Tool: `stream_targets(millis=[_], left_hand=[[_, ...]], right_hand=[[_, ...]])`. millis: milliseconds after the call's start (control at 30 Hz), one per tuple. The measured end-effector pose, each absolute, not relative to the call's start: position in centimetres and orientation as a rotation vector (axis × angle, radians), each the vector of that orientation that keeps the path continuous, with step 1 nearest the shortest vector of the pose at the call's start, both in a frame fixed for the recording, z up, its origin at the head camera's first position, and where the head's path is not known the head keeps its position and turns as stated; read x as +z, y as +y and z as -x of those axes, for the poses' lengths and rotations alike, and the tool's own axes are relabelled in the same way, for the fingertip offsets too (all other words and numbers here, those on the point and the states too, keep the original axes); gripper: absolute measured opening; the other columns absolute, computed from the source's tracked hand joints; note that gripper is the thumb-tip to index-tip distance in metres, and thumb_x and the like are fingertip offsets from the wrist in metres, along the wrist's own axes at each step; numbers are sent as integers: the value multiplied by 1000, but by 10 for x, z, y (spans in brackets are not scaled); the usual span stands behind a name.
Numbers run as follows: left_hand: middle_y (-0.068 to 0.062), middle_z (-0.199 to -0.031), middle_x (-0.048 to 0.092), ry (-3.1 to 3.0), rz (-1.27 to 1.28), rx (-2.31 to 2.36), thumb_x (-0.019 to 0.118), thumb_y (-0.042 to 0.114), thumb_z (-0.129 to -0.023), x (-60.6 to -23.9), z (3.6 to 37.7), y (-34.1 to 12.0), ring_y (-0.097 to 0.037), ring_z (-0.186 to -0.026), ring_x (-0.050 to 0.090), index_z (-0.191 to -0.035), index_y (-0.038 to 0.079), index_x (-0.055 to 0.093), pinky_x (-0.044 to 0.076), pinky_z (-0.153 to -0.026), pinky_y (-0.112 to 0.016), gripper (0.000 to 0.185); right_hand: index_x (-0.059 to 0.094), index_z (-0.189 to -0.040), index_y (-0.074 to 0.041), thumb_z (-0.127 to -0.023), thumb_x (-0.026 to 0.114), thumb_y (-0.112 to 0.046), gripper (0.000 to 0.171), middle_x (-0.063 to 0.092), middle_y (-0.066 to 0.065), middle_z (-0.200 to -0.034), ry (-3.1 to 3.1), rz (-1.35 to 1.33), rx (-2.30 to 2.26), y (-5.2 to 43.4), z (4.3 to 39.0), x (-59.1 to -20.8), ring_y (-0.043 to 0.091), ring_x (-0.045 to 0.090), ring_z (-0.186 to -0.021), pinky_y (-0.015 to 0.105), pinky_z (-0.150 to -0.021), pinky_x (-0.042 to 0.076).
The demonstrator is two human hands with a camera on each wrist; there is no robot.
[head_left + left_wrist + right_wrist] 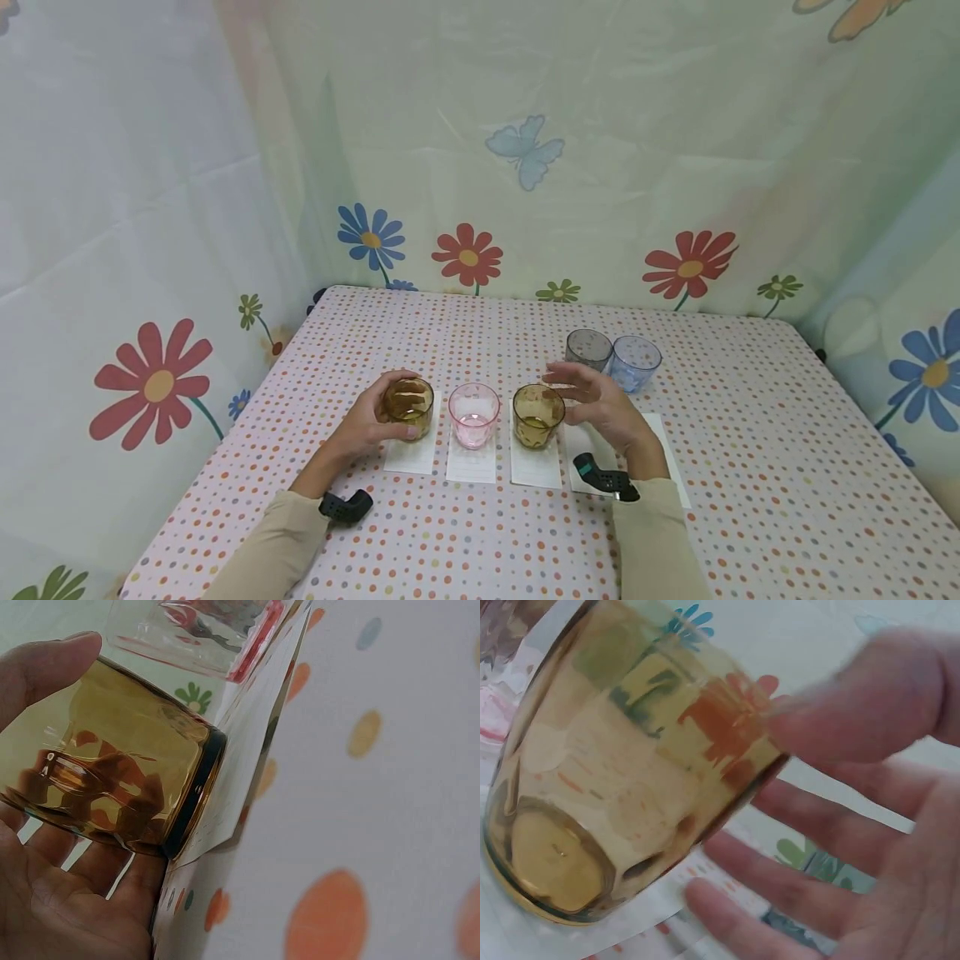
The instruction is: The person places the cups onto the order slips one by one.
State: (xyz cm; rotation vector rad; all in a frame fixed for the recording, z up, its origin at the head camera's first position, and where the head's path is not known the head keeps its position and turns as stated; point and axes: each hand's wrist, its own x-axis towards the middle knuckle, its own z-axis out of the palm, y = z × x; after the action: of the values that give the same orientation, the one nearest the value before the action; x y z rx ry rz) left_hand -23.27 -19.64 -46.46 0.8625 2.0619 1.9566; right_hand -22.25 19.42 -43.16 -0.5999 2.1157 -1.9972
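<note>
A: Status of the left hand point(372, 422)?

B: It grips the left amber cup point(408, 406), fingers curled round the wall, thumb on the near side. The cup stands upright on the leftmost card point(410, 454). The left wrist view confirms it: the cup base sits on the card edge, palm and thumb against the glass.

A: And the right hand point(600, 408)?

B: Spread wide, fingers straight, holding nothing. It hovers just right of the second amber cup point(537, 414), which stands on the third card point(535, 467). In the right wrist view the fingers point(780, 877) lie close to the cup wall, but contact cannot be confirmed.

A: Other items?

B: A pink cup point(474, 414) stands on the second card point(471, 463), between the two amber cups. A grey cup point(588, 348) and a blue cup point(636, 362) stand touching each other farther back on the table point(750, 467), off the cards. A further card lies mostly under the right hand.

A: Step in hand?

B: Judged from the layout: cups are being set one per card. Three are placed; the left grip is at placement or release.

A: Next move requirement?

B: Probably a clean release of the left cup without tipping it, then a reach past the amber cup to the grey or blue one.
</note>
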Motion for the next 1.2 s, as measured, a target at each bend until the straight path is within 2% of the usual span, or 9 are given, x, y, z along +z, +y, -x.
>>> stream_targets(millis=[133, 200, 300, 433, 567, 600, 700, 1033, 1200], left_hand=[[-16, -136, 44, 2061, -856, 1956, 73, 1, -78, -465, 233, -197, -41, -122, 45, -142, 9, 34, 40, -101, -49, 76], [-16, -136, 44, 2064, -856, 1954, 74, 2, -78, -465, 233, -196, -40, -122, 45, -142, 11, 35, 39, -101, -50, 75], [-16, -136, 44, 2082, -851, 1942, 74, 3, -78, -465, 233, -196, -39, -121, 46, -141, 13, 36, 40, -100, -50, 75], [-16, -136, 44, 2075, -852, 1945, 74, 2, -77, -466, 233, -197, -39, -121, 46, -142, 12, 35, 40, -101, -51, 76], [-17, -136, 43, 2046, -861, 1961, 73, 0, -78, -466, 234, -198, -40, -122, 45, -142, 8, 33, 38, -102, -52, 76], [-17, -136, 43, 2049, -861, 1960, 73, 0, -78, -466, 234, -198, -39, -122, 46, -142, 8, 33, 38, -101, -52, 76], [-18, -135, 43, 2043, -879, 1960, 73, 0, -78, -465, 235, -198, -40, -121, 45, -142, 8, 33, 39, -101, -50, 76], [-14, -136, 44, 2056, -849, 1957, 74, 2, -78, -467, 236, -198, -40, -122, 46, -141, 15, 37, 40, -101, -49, 75], [-15, -136, 44, 2053, -857, 1963, 72, -2, -78, -467, 236, -197, -41, -122, 45, -142, 10, 34, 39, -101, -50, 76]], right_hand=[[41, -135, 6, -79, 57, 12, 59, 42, 33, -133, 2238, 534, -2128, 196, 223, -425, 49, 44, -117, 32, -81, 54], [43, -133, 6, -81, 58, 8, 55, 46, 32, -129, 2338, 453, -2172, 199, 224, -424, 46, 49, -113, 29, -78, 55], [52, -129, 0, -82, 60, 0, 47, 56, 22, -120, 2578, 281, -2163, 208, 238, -439, 31, 59, -102, 26, -72, 55], [63, -119, -12, -82, 65, -12, 36, 65, 8, -104, 2990, -67, -1938, 213, 255, -454, 20, 61, -89, 31, -59, 52], [63, -116, -10, -80, 63, -17, 36, 65, 10, -103, 3182, -399, -1712, 196, 244, -428, 30, 60, -91, 45, -63, 47], [62, -118, -11, -80, 63, -18, 39, 64, 10, -105, 3213, -466, -1661, 195, 244, -426, 30, 60, -91, 46, -62, 46], [58, -123, -8, -81, 58, -18, 44, 63, 13, -110, 3243, -585, -1604, 187, 238, -412, 34, 58, -94, 50, -72, 41], [58, -124, 1, -85, 56, -26, 48, 65, 21, -111, 3210, -680, -1428, 183, 232, -400, 41, 54, -107, 55, -91, 38], [51, -131, 2, -85, 58, -27, 55, 62, 22, -118, 3220, -690, -1395, 180, 235, -402, 42, 55, -108, 55, -91, 42]])
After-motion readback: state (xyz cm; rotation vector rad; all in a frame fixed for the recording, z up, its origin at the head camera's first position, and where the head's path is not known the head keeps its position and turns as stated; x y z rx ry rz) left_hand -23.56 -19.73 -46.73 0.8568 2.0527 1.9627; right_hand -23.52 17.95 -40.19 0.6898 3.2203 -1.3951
